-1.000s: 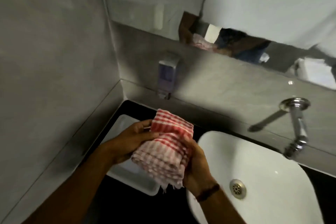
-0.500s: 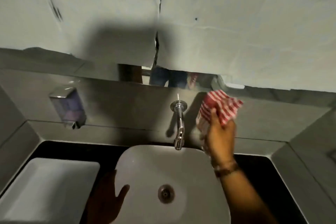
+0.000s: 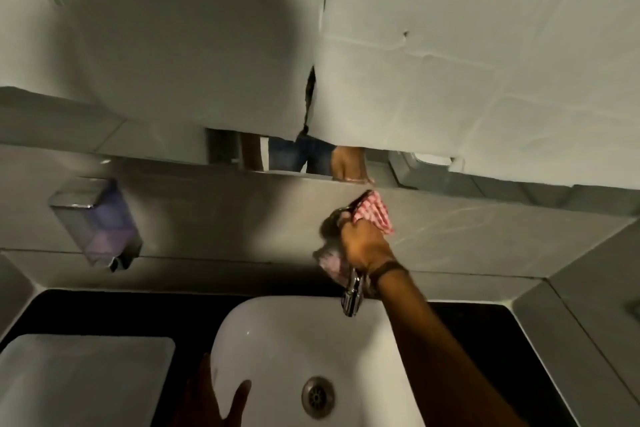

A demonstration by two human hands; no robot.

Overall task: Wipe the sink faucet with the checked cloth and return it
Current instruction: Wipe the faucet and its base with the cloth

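Note:
My right hand [image 3: 363, 246] grips the red-and-white checked cloth [image 3: 374, 211] and presses it around the upper part of the chrome wall faucet [image 3: 351, 298]. Only the faucet's spout tip shows below my wrist; its base is mostly covered by cloth and fingers. A lower fold of the cloth hangs left of my wrist. My left hand [image 3: 214, 399] rests with spread fingers on the left rim of the white sink basin [image 3: 277, 329], holding nothing.
A white rectangular tray [image 3: 79, 381] sits on the black counter left of the basin. A soap dispenser [image 3: 97, 222] is mounted on the grey wall at the left. The mirror above is covered with white paper [image 3: 450, 62]. The drain [image 3: 318, 393] lies in the basin.
The right hand moved left from beside the faucet and now wraps the cloth over the faucet's top. The left hand stayed on the basin's rim.

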